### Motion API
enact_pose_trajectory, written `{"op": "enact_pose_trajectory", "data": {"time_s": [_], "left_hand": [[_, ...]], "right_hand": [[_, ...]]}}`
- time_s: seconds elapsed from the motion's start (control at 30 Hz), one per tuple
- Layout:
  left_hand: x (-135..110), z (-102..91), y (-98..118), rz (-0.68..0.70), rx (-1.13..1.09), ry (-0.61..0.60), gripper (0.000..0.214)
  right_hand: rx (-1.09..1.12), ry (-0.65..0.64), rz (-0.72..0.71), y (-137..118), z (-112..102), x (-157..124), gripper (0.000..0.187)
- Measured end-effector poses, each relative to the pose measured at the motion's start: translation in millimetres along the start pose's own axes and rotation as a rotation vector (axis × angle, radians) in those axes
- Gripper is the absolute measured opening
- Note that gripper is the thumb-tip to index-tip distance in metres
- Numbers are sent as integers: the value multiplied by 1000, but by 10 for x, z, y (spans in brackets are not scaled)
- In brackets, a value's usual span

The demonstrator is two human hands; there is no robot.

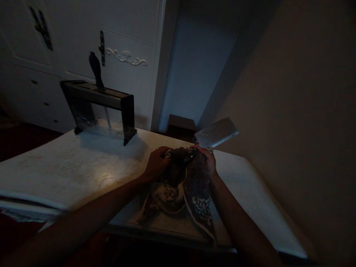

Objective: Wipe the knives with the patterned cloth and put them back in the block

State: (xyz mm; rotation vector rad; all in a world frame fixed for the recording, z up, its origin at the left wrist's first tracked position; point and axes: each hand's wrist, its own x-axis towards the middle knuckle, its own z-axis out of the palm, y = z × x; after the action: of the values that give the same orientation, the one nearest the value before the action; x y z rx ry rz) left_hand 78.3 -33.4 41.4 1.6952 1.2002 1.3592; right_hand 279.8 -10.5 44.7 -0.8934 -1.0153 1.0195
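Observation:
Above the near edge of the table, a dark cleaver (217,132) points its broad blade up and to the right. My right hand (208,157) is closed around its handle end, with part of a brown patterned cloth (198,185) bunched in the same grip. On the other side, my left hand (158,163) is closed on the bunched cloth, near the dark end of the handle. The cloth's pale-edged folds hang below both hands over the table. Most of the cleaver's handle is hidden by cloth and fingers.
A black-framed knife block (126,99) with clear sides stands at the table's back left, holding a black-handled knife (96,68). The pale table (119,167) has a wall (292,129) on its right. White cabinets (130,33) and a small brown box-like piece (182,122) are behind.

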Motion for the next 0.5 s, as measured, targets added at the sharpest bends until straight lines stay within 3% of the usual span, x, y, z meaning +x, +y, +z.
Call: {"op": "enact_pose_trajectory", "data": {"time_s": [0.17, 0.33, 0.5], "left_hand": [[-65, 22, 73, 99, -50, -42, 27], [-108, 67, -8, 314, 117, -174, 27], [-120, 80, -115, 490, 211, -300, 46]], "right_hand": [[-10, -27, 22, 18, 73, -77, 17], [-62, -41, 65, 12, 216, -208, 22], [-57, 7, 79, 9, 264, -247, 24]]}}
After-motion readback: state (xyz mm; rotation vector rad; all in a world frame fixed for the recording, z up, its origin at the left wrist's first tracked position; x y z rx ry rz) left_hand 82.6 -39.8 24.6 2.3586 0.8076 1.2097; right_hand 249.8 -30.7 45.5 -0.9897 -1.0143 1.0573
